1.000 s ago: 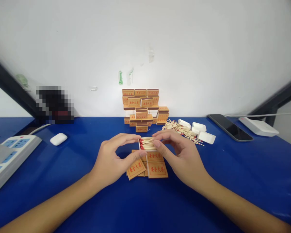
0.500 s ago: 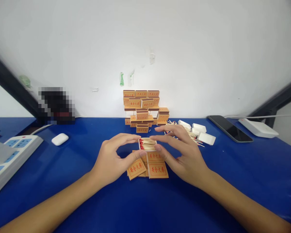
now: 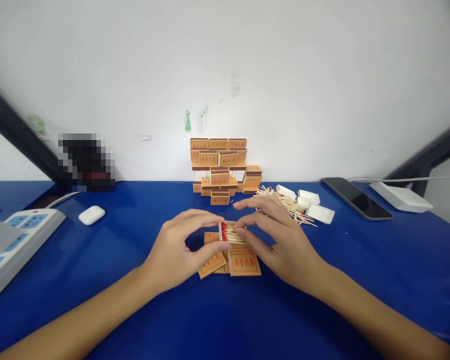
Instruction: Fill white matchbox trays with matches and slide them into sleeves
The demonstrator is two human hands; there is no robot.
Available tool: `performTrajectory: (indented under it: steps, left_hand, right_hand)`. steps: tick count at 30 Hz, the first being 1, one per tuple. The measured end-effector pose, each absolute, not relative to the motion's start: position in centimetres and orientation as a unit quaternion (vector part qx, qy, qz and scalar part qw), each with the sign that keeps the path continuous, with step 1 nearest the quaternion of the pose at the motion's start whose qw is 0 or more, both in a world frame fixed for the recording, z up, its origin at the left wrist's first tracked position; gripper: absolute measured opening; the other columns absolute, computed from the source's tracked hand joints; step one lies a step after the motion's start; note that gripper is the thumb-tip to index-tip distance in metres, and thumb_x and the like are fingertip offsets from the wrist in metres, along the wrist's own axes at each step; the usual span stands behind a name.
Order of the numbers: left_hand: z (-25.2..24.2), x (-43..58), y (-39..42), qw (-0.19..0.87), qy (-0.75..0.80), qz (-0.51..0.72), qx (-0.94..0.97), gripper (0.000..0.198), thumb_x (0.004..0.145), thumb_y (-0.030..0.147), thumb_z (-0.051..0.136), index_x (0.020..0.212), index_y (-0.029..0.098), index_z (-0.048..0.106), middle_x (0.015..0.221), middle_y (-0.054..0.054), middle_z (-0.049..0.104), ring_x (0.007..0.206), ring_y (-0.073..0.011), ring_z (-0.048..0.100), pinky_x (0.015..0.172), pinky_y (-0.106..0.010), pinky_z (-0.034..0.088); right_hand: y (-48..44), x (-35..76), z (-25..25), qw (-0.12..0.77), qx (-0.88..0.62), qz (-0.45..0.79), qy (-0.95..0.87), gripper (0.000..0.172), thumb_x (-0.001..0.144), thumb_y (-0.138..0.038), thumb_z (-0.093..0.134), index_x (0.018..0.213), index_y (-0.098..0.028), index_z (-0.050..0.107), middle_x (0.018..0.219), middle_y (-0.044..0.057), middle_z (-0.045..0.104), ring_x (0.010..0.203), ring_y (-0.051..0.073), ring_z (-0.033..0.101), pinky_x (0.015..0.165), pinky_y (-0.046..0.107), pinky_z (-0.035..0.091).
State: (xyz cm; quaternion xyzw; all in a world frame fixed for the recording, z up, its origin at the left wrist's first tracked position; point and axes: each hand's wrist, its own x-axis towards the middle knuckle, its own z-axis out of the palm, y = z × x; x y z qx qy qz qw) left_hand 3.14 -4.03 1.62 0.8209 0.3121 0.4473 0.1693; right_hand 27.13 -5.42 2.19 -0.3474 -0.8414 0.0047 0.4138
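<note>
Between my hands is a white matchbox tray point(image 3: 220, 232) filled with red-headed matches point(image 3: 230, 232), heads toward the left. My left hand point(image 3: 185, 245) grips the tray's left end between thumb and fingers. At its right end, my right hand point(image 3: 277, 232) pinches thumb and index finger together over the matches; whether the fingertips hold a match or only press on them is hidden. Below the tray, several flat orange matchbox sleeves point(image 3: 244, 263) with red lettering lie on the blue table point(image 3: 225, 320).
A stack of orange matchboxes point(image 3: 219, 177) stands against the wall. To its right are loose matches point(image 3: 285, 202) and several white trays point(image 3: 320, 213). Farther right lie a phone point(image 3: 356, 197) and a white device point(image 3: 401, 196). On the left are a white earbud case point(image 3: 92, 215) and a power strip point(image 3: 33, 235).
The filled tray has moved slightly down and to the right, over the upper sleeves. My right thumb and index finger have closed together at its right end.
</note>
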Motion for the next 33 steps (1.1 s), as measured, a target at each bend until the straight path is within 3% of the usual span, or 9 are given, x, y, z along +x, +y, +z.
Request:
performTrajectory:
  steps: [23, 33]
  left_hand:
    - [1.35, 3.31, -4.23, 0.176, 0.306, 0.448, 0.821, 0.03, 0.087, 0.029, 0.087, 0.114, 0.023, 0.077, 0.113, -0.006, 0.081, 0.105, -0.0229, 0.077, 0.096, -0.038, 0.064]
    - [1.56, 3.12, -4.02, 0.185, 0.318, 0.458, 0.81, 0.027, 0.087, 0.029, 0.087, 0.111, 0.023, 0.078, 0.113, -0.006, 0.081, 0.104, -0.0225, 0.078, 0.094, -0.038, 0.065]
  right_hand:
    - [-5.73, 27.0, 2.25, 0.416, -0.36, 0.006, -0.835, 0.008, 0.098, -0.019, 0.067, 0.095, -0.026, 0.065, 0.119, 0.009, 0.071, 0.116, 0.028, 0.064, 0.101, 0.053, 0.052]
    - [-5.58, 27.36, 2.62, 0.409, -0.342, -0.001, -0.846, 0.013, 0.1, -0.018, 0.065, 0.107, -0.027, 0.07, 0.119, 0.008, 0.071, 0.116, 0.027, 0.064, 0.102, 0.052, 0.052]
